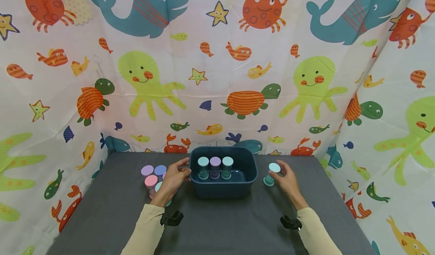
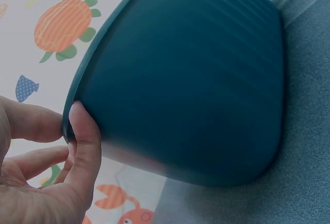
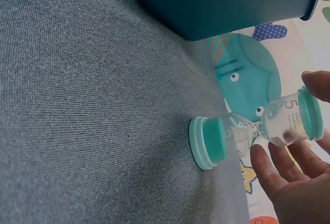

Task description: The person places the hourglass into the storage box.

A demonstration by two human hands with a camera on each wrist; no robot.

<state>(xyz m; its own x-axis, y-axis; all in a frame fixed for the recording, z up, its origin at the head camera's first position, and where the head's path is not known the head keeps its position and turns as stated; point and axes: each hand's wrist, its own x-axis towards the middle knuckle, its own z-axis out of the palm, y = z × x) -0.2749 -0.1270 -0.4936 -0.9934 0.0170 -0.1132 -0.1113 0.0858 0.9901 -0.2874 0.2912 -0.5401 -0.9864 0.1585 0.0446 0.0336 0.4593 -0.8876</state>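
My right hand (image 1: 288, 180) holds a teal-capped sand timer (image 1: 269, 180) to the right of a dark blue plastic bin (image 1: 222, 191). In the right wrist view, its thumb and fingertips are at the timer's upper cap (image 3: 311, 113), and the lower cap (image 3: 206, 144) is at the grey cloth. My left hand (image 1: 175, 179) pinches the bin's left rim between thumb and fingers, seen close in the left wrist view. Inside the bin, toward the left, stand two teal timers (image 1: 203, 162) and a purple timer (image 1: 215, 161) in a row.
Several more sand timers, including a pink one (image 1: 151, 181) and a blue one (image 1: 160, 169), stand left of the bin, partly behind my left hand and forearm. A grey cloth (image 1: 217, 225) covers the table. A curtain printed with sea animals (image 1: 210, 32) hangs behind and at the sides.
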